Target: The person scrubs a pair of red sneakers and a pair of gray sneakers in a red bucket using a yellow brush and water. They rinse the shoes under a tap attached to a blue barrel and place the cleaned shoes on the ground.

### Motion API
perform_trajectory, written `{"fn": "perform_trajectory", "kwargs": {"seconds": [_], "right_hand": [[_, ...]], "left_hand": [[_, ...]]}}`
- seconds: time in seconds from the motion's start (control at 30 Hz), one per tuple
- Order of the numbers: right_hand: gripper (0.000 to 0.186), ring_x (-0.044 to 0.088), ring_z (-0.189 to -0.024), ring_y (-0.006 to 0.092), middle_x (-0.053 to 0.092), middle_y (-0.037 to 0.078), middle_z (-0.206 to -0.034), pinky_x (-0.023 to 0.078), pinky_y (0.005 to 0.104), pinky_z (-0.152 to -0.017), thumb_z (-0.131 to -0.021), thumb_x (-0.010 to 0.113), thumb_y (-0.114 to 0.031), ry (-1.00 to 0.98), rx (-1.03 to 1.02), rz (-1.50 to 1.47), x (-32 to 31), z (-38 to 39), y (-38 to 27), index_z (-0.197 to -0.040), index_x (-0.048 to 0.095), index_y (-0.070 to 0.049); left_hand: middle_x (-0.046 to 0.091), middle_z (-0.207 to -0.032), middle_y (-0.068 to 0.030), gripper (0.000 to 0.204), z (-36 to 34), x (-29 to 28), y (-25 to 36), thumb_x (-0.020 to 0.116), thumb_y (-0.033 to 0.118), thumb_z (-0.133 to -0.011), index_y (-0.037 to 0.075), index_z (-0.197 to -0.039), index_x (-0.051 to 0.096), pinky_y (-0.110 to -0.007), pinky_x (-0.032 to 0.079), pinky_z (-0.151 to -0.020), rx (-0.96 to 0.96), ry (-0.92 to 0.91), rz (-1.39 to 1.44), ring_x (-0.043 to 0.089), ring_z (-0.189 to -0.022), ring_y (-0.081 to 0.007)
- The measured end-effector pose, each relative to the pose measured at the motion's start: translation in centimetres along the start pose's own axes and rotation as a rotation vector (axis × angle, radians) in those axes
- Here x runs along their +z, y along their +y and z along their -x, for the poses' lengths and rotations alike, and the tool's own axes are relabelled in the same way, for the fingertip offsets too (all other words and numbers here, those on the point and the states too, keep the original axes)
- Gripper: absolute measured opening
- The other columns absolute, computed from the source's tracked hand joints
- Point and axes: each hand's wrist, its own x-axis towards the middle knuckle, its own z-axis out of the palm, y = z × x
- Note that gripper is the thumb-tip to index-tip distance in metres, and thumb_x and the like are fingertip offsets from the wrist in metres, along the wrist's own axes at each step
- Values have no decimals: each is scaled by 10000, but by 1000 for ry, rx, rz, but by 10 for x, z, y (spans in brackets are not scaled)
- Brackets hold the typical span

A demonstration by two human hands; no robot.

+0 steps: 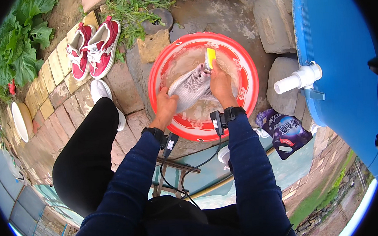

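A light grey lace-up shoe (pixel 192 88) is held over a red-rimmed basin (pixel 156 72) of cloudy, soapy water. My left hand (pixel 167 105) is closed on the shoe at its left end. In my right hand (pixel 221 83) is a brush with a yellow back (pixel 211 57), gripped between thumb and fingers. The brush lies against the shoe's upper, close to the laces and opening. Its bristle side is mostly hidden from sight. Both wrists wear dark straps with small black boxes and cables.
A pair of red shoes with white laces (pixel 101 47) stands on bricks at upper left. On the right are a large blue tank with a white spout (pixel 298 79), stones (pixel 274 24) and a purple pouch (pixel 286 133). A white basin (pixel 22 122) leans at far left.
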Motion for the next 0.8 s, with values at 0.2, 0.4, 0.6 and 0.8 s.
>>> {"fn": "perform_trajectory", "kwargs": {"seconds": [0.2, 0.4, 0.6, 0.8], "right_hand": [[622, 654, -771, 440, 642, 284, -856, 513, 516, -688, -903, 544, -46, -258, -168, -30, 3, 79, -20, -1499, 369, -71], [544, 672, -790, 419, 671, 246, -893, 528, 508, -694, -952, 531, -115, -210, -189, 229, -33, 71, 11, -1485, 421, -138], [498, 665, -775, 431, 663, 252, -839, 515, 504, -680, -954, 521, -91, -148, 51, 184, -48, 41, -35, -1449, 475, -128], [504, 670, -780, 420, 682, 250, -881, 519, 506, -683, -947, 530, -70, -275, -130, 326, -57, 48, -78, -1445, 481, -125]], "left_hand": [[665, -960, -215, 364, 5, 2, 1, 525, -60, -815, -2, -1173, 559, -405, 510, -782, 303, 81, -371, 664, -919, -340], [640, -971, -283, 405, 22, 5, 2, 500, -92, -818, 26, -1205, 525, -478, 508, -807, 396, 45, -453, 630, -969, -480], [617, -1043, -277, 466, 24, 7, 0, 499, -139, -800, 25, -1236, 512, -474, 500, -854, 450, 40, -507, 607, -1032, -480], [607, -1088, -268, 481, 24, 7, -3, 529, -139, -777, 34, -1226, 523, -497, 498, -865, 453, 13, -516, 601, -1033, -473]]}}
